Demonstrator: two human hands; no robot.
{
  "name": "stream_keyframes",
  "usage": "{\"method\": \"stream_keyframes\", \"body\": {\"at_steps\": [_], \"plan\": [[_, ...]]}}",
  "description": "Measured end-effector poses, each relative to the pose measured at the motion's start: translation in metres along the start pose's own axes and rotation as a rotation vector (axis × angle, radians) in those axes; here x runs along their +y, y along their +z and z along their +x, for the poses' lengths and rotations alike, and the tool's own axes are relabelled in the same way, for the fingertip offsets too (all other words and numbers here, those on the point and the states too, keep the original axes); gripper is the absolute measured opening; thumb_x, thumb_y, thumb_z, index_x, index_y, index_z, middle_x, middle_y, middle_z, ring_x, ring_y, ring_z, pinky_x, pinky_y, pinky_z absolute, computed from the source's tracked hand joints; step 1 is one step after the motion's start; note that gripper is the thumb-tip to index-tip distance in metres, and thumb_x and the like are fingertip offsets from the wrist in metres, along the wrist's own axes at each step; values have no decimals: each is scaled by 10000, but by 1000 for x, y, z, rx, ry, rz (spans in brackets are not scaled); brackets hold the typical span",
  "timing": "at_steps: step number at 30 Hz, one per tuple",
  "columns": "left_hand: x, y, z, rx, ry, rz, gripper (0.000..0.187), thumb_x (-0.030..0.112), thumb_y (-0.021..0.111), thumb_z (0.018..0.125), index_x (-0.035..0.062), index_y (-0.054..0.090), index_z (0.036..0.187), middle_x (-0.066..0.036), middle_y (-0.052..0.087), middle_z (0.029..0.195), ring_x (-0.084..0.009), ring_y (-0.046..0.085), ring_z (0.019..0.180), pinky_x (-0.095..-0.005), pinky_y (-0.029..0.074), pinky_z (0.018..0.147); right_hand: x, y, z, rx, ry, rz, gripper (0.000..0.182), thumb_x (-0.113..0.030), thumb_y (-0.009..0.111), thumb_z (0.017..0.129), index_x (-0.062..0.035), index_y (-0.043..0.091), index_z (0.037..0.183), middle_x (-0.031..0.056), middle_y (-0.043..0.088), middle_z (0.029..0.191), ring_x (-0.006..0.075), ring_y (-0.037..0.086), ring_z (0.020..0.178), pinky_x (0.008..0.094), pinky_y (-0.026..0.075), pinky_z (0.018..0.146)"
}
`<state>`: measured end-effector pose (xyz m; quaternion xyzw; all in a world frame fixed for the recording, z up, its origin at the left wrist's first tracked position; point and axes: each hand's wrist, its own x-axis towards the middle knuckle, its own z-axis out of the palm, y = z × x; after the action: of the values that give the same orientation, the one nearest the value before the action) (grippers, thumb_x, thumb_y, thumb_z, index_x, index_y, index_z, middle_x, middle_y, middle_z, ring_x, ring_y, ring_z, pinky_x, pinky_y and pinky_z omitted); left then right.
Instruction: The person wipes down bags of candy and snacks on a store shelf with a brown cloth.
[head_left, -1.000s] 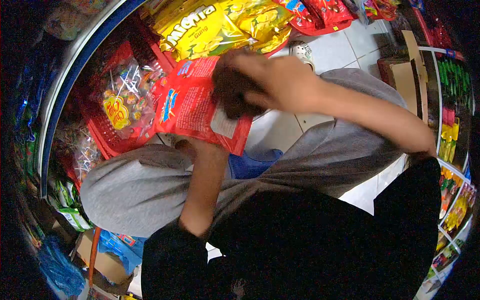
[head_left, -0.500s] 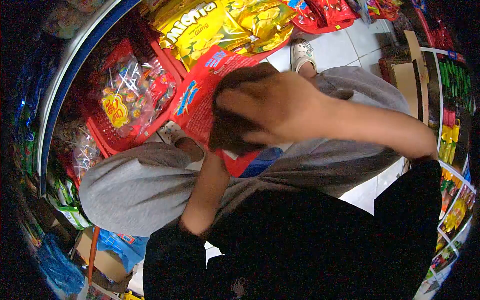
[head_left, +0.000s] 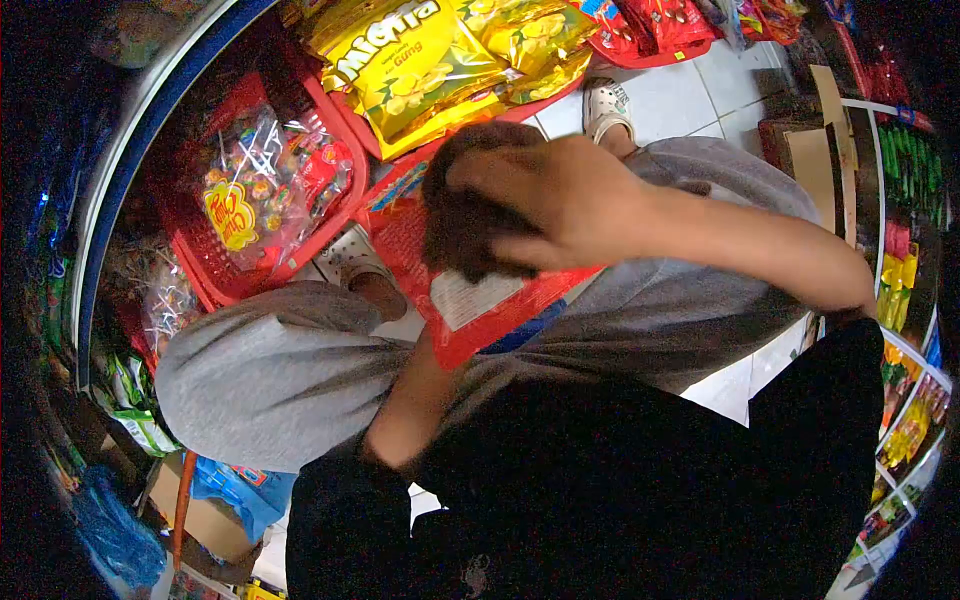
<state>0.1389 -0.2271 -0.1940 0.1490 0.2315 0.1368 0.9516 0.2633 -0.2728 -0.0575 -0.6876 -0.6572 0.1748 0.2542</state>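
Observation:
A red plastic packet [head_left: 398, 240] with a white printed panel is held over my lap, tilted. My left hand [head_left: 425, 360] supports it from beneath; only the wrist shows, and the fingers are hidden behind the packet. Closed around a dark brown cloth [head_left: 465, 205], my right hand [head_left: 585, 205] presses it against the packet's face. The cloth covers much of the packet's middle.
A red plastic basket [head_left: 355, 150] with a bag of lollipops [head_left: 245, 190] is at left. Yellow candy bags [head_left: 420, 70] lie beyond the packet. Shelves of goods [head_left: 905, 270] stand at right; a cardboard box [head_left: 215, 515] and blue plastic bag [head_left: 240, 490] sit lower left.
The packet has turned and tilted, showing more of its white panel and lower corner. My right hand and the cloth have shifted slightly across its face.

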Motion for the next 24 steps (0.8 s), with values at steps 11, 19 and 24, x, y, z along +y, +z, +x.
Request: {"method": "stream_keyframes", "body": {"at_steps": [11, 19, 24], "plan": [[-1, -9, -47, 31, -106, -112, 569, 498, 311, 838, 84, 306, 1229, -115, 400, 1204, -279, 416, 1091, -412, 314, 957, 9, -1, 8, -48, -285, 35, 523, -288, 612, 631, -60, 448, 1071, 141, 548, 925, 319, 569, 739, 388, 475, 626], [-13, -5, -21, 54, -177, -176, 563, 496, 314, 839, 85, 313, 1224, -112, 410, 1194, -277, 427, 1080, -412, 322, 952, 57, 0, 8, -46, 413, 287, 409, -206, 538, 759, 2, 411, 1089, 174, 546, 946, 256, 555, 863, 332, 432, 749], [-17, -6, -27, 10, -143, -260, 556, 512, 331, 834, 94, 340, 1200, -91, 435, 1151, -257, 446, 1052, -417, 345, 931, 51, 8, 5, -3, 683, 396, 423, -214, 523, 797, 17, 388, 1125, 155, 533, 1018, 203, 509, 955, 301, 398, 812]]}}
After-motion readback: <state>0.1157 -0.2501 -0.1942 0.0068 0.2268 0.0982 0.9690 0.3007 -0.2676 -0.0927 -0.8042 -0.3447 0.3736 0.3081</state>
